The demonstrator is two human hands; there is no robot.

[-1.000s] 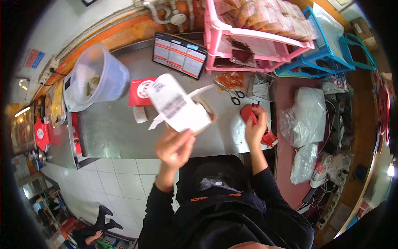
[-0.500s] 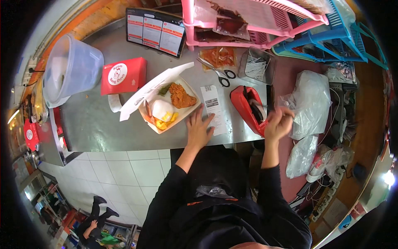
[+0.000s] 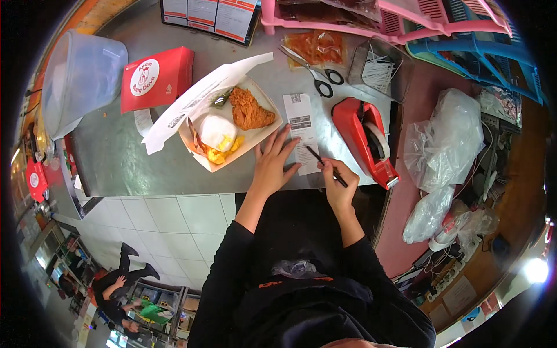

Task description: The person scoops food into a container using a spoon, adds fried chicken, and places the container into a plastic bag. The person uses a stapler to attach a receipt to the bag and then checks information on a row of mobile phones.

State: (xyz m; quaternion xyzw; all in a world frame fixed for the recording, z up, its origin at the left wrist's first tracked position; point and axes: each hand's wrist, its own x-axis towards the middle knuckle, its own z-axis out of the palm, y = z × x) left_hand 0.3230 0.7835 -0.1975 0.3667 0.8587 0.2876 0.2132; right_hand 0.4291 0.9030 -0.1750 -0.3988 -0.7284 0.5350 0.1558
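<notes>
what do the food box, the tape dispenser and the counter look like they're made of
The food box looks like thin paperboard: matte, pale, with creased folded walls and a flap lid. The tape dispenser looks like moulded plastic, glossy red with soft highlights. The counter looks like metal, probably stainless steel: grey with a dull brushed sheen, though the finish is hard to confirm from this view.

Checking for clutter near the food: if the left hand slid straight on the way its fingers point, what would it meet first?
The left hand lies flat on the counter, fingers pointing up and slightly right. Straight on, it would likely cross the receipt first; the food box sits just left of that line.
</notes>
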